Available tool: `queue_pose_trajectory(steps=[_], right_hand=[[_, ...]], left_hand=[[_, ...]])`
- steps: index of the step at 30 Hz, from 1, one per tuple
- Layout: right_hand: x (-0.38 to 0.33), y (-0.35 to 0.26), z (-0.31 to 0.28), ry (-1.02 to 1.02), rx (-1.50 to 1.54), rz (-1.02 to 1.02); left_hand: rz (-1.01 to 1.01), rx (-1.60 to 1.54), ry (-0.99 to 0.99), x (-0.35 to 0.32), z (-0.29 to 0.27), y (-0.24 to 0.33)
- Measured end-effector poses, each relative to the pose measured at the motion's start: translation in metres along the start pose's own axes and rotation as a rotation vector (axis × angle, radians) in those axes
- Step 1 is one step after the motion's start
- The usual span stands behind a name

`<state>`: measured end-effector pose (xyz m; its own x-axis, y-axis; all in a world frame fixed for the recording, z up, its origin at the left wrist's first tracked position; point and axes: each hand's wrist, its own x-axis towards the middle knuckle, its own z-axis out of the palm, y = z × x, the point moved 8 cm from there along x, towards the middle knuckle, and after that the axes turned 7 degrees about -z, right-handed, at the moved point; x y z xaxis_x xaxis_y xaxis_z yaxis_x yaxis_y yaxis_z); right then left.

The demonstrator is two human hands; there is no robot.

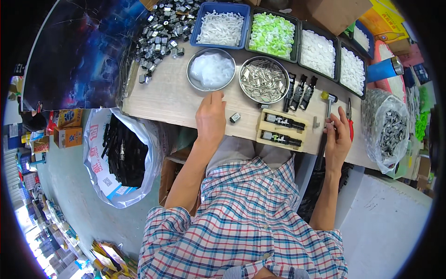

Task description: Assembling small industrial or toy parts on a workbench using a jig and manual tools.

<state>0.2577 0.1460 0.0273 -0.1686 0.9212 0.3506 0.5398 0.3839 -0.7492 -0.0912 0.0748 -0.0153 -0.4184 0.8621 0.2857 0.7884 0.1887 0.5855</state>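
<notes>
My left hand (211, 116) lies on the wooden table (162, 100), fingers reaching toward the rim of a round metal bowl of clear plastic bits (211, 69). A small grey metal part (235, 117) sits just right of it. My right hand (337, 137) grips the black handle of a small hammer (328, 100) at the table's right end. Between the hands stands a pale wooden jig (282, 130) with two black parts laid in its slots. Beyond it is a round bowl of flat metal pieces (264, 80), with three black parts (299, 92) beside it.
Trays of white (220, 25), green-and-white (272, 33) and white pieces (318, 52) line the far edge. A heap of small metal parts (160, 28) lies far left, a clear bag of metal parts (388, 130) at right, and a sack of black pieces (121, 156) on the floor.
</notes>
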Motion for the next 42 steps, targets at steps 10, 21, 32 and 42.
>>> queue_pose_trajectory(steps=[10, 21, 32, 42], right_hand=[[-0.015, -0.038, 0.028, -0.106, 0.259, -0.057], [-0.028, -0.040, 0.034, -0.095, 0.367, 0.086], [-0.025, -0.046, 0.060, -0.255, 0.351, 0.068], [-0.043, -0.043, 0.097, -0.164, 0.672, 0.322]], left_hand=[[-0.322, -0.632, 0.095, 0.028, -0.032, -0.039], [-0.003, -0.292, 0.223, 0.081, -0.038, -0.029], [-0.366, -0.708, 0.098, 0.059, -0.028, -0.032], [-0.617, -1.265, -0.296, -0.022, 0.028, 0.033]])
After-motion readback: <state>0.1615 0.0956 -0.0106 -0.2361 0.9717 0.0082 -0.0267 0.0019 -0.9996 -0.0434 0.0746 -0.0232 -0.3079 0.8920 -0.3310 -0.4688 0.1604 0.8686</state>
